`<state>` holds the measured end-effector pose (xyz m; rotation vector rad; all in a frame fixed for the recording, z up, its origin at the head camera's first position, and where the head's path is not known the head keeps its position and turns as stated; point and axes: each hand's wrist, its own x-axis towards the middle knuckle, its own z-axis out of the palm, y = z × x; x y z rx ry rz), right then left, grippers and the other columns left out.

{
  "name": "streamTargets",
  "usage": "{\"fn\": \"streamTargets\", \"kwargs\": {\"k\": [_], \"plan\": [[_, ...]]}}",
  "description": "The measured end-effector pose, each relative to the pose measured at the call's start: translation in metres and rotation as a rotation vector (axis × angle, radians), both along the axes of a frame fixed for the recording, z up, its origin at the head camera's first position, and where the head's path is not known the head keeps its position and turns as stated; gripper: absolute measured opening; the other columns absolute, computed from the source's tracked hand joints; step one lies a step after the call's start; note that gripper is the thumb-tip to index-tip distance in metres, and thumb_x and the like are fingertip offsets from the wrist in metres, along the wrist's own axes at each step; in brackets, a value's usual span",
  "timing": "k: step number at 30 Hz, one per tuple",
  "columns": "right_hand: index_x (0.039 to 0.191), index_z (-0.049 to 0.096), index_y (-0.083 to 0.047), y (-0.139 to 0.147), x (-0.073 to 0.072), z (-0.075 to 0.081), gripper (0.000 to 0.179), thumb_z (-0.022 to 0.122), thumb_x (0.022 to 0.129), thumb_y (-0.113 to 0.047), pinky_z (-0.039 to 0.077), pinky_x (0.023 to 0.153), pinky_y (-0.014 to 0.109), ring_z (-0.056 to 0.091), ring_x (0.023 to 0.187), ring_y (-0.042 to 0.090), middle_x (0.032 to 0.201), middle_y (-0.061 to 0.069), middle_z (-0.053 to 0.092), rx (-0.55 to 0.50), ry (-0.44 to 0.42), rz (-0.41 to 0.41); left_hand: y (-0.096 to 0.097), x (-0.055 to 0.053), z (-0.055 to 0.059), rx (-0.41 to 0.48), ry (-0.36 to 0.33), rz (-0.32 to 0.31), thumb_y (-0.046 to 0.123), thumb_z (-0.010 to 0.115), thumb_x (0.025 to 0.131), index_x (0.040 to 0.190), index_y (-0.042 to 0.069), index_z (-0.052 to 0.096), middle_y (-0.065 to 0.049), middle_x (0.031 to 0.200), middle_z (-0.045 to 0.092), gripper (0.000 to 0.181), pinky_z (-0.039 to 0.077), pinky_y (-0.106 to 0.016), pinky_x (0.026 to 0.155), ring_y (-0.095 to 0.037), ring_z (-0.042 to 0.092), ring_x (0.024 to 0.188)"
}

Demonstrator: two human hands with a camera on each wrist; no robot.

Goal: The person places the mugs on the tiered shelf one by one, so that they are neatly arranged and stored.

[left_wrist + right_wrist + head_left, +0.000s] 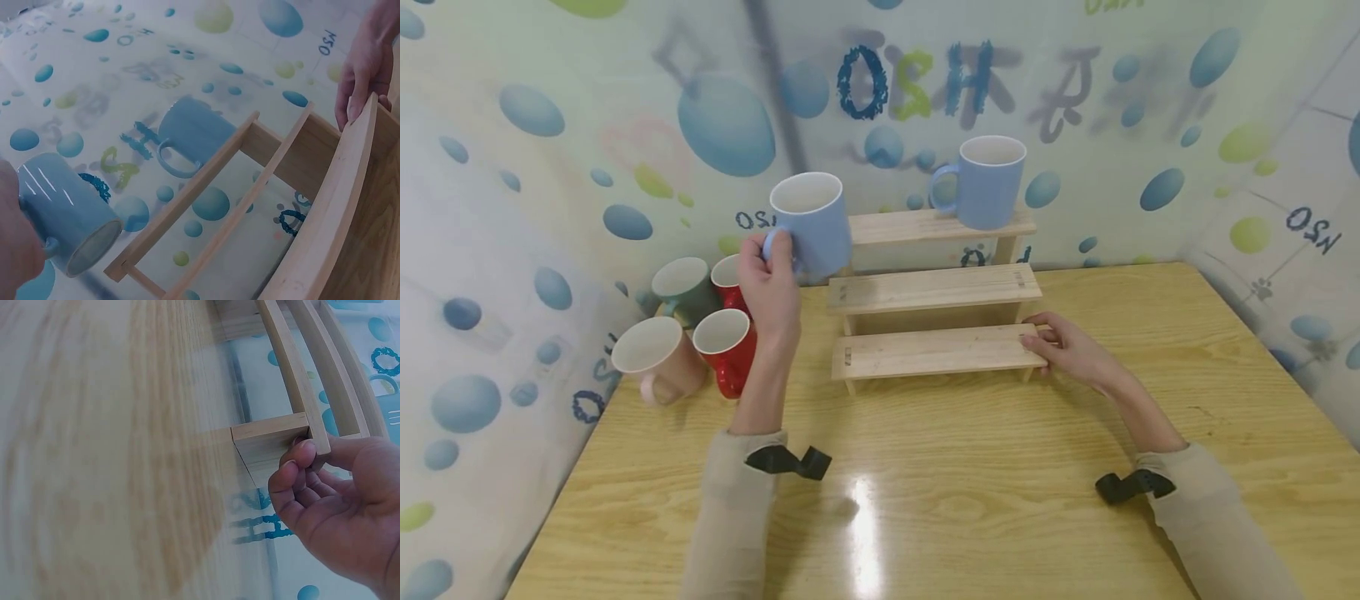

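Observation:
My left hand [772,287] grips a blue mug [820,242] by its handle, upright, by the left end of the top step of a wooden three-step rack [932,289]. In the left wrist view the underside of this held mug [65,212] shows, apart from the rack. A second blue mug [992,196] stands on the right part of the top step, handle to the left. At the right end of the lowest step, my right hand [1067,350] pinches the board between thumb and fingers, as the right wrist view of the hand [350,494] also shows.
Left of the rack on the wooden table [970,483] stand a pink mug [673,367], a green mug [688,292], a front red mug [730,354] and a rear red mug [727,279] partly hidden by my left hand. A patterned curtain [880,100] hangs behind.

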<state>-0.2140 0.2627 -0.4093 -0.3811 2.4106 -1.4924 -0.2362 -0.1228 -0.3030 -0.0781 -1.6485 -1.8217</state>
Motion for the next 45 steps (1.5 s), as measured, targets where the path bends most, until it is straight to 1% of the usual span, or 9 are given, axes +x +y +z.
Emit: {"fn": "streamTargets", "kwargs": {"k": [8, 16, 22, 28, 32, 36, 39, 42, 45], "plan": [[0.145, 0.031, 0.010, 0.000, 0.001, 0.000, 0.053, 0.051, 0.107, -0.021, 0.053, 0.066, 0.032, 0.060, 0.076, 0.017, 0.120, 0.031, 0.058, -0.004, 0.007, -0.004, 0.010, -0.015, 0.002, -0.097, 0.008, -0.098, 0.017, 0.054, 0.104, 0.093, 0.012, 0.050, 0.000, 0.073, 0.039, 0.013, 0.040, -0.031, 0.078, -0.014, 0.045, 0.077], [0.146, 0.030, 0.008, 0.000, 0.001, 0.001, 0.054, 0.051, 0.106, -0.022, 0.053, 0.068, 0.032, 0.060, 0.077, 0.017, 0.123, 0.032, 0.057, -0.011, -0.018, -0.008, 0.017, -0.031, 0.001, -0.134, -0.005, -0.193, 0.018, 0.054, 0.105, 0.095, 0.011, 0.050, 0.000, 0.075, 0.037, 0.012, 0.036, -0.028, 0.073, -0.016, 0.045, 0.080], [0.146, 0.029, 0.009, 0.001, 0.000, -0.001, 0.056, 0.052, 0.106, -0.023, 0.053, 0.067, 0.033, 0.060, 0.077, 0.018, 0.123, 0.031, 0.057, -0.017, -0.020, 0.000, 0.021, -0.040, -0.002, -0.121, -0.010, -0.221, 0.016, 0.054, 0.104, 0.097, 0.009, 0.052, 0.000, 0.075, 0.038, 0.010, 0.034, -0.028, 0.070, -0.013, 0.041, 0.076], [0.146, 0.031, 0.007, 0.002, -0.001, -0.002, 0.054, 0.052, 0.106, -0.023, 0.053, 0.067, 0.033, 0.060, 0.076, 0.018, 0.122, 0.030, 0.058, -0.024, -0.025, -0.006, 0.019, -0.049, -0.001, -0.094, -0.009, -0.243, 0.017, 0.054, 0.104, 0.095, 0.011, 0.053, -0.001, 0.081, 0.046, 0.011, 0.036, -0.029, 0.075, -0.022, 0.045, 0.082], [0.146, 0.031, 0.007, 0.002, -0.001, -0.002, 0.054, 0.052, 0.106, -0.023, 0.053, 0.067, 0.032, 0.060, 0.076, 0.018, 0.121, 0.029, 0.058, -0.023, -0.022, -0.004, 0.017, -0.056, 0.000, -0.093, -0.009, -0.252, 0.014, 0.053, 0.103, 0.090, 0.013, 0.052, -0.004, 0.079, 0.044, 0.013, 0.035, -0.029, 0.073, -0.024, 0.043, 0.079], [0.146, 0.030, 0.007, 0.002, -0.001, -0.001, 0.055, 0.052, 0.106, -0.023, 0.053, 0.067, 0.032, 0.060, 0.076, 0.017, 0.121, 0.029, 0.058, -0.019, -0.020, -0.004, 0.014, -0.063, 0.002, -0.110, -0.054, -0.248, 0.013, 0.051, 0.101, 0.087, 0.014, 0.050, -0.006, 0.081, 0.043, 0.014, 0.036, -0.030, 0.073, -0.027, 0.043, 0.080], [0.146, 0.031, 0.007, 0.002, -0.001, -0.001, 0.054, 0.052, 0.106, -0.023, 0.053, 0.067, 0.032, 0.060, 0.075, 0.018, 0.120, 0.029, 0.058, -0.020, -0.020, -0.005, 0.014, -0.068, 0.007, -0.130, -0.108, -0.249, 0.015, 0.048, 0.102, 0.088, 0.014, 0.047, -0.008, 0.087, 0.043, 0.014, 0.038, -0.030, 0.075, -0.028, 0.043, 0.087], [0.145, 0.031, 0.007, 0.002, -0.001, -0.001, 0.053, 0.052, 0.106, -0.022, 0.053, 0.067, 0.032, 0.060, 0.076, 0.017, 0.120, 0.030, 0.058, -0.025, -0.020, -0.005, 0.015, -0.074, 0.012, -0.146, -0.149, -0.262, 0.015, 0.044, 0.103, 0.090, 0.015, 0.045, -0.010, 0.092, 0.043, 0.013, 0.040, -0.030, 0.078, -0.024, 0.043, 0.091], [0.146, 0.031, 0.007, 0.001, -0.001, -0.001, 0.054, 0.052, 0.106, -0.023, 0.053, 0.067, 0.032, 0.060, 0.076, 0.017, 0.121, 0.029, 0.058, -0.023, -0.023, -0.006, 0.016, -0.079, 0.014, -0.172, -0.179, -0.266, 0.013, 0.041, 0.104, 0.091, 0.015, 0.043, -0.008, 0.095, 0.043, 0.013, 0.041, -0.030, 0.079, -0.019, 0.044, 0.092]]}}
